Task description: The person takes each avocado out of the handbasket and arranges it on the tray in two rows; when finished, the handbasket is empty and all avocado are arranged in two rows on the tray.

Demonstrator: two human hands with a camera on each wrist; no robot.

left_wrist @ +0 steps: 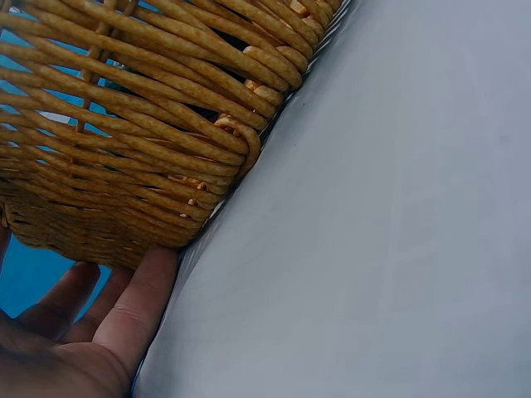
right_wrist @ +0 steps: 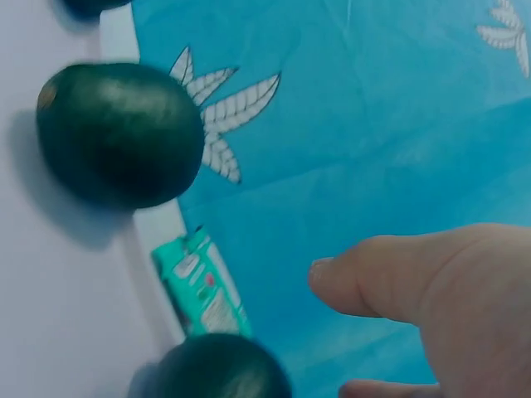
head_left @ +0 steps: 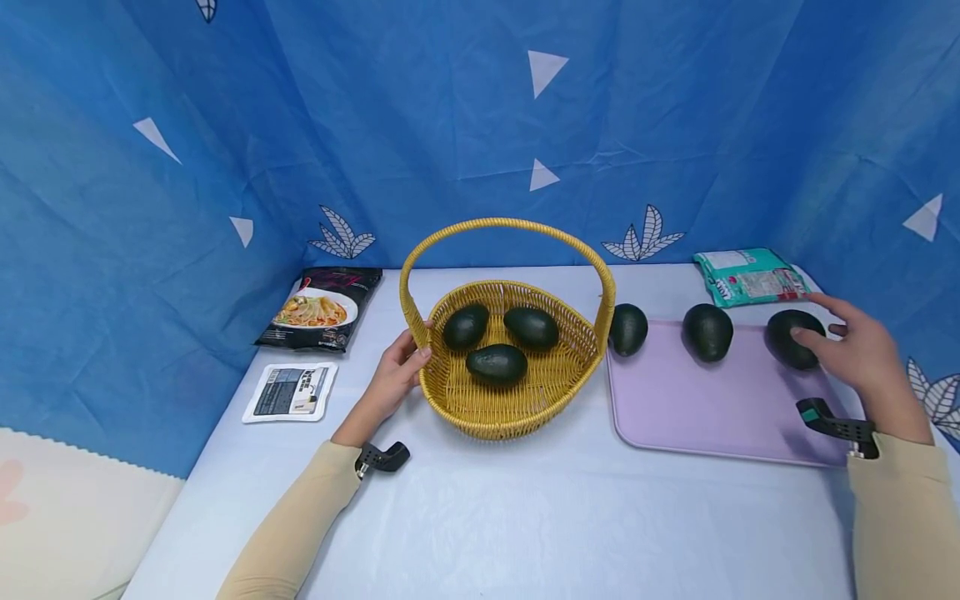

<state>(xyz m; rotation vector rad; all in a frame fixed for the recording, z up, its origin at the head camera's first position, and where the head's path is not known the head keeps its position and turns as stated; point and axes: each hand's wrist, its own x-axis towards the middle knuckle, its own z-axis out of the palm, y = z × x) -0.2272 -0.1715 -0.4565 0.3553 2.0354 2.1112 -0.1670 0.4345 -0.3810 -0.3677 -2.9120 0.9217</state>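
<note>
Reaching, fingers spread: right hand (head_left: 862, 350) at rightmost avocado (head_left: 782, 332) on lilac tray (head_left: 697, 408); left hand (head_left: 388, 379), fingers extended, braces basket (head_left: 487, 427) holding three avocados (head_left: 497, 365). Apparently picking step; next calls for firm, rounded grasp.

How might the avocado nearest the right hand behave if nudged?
The avocado would probably roll, given its rounded sides. Its oval outline might make that roll wobbly, and the faint sheen suggests its skin could be slightly slippery.
</note>
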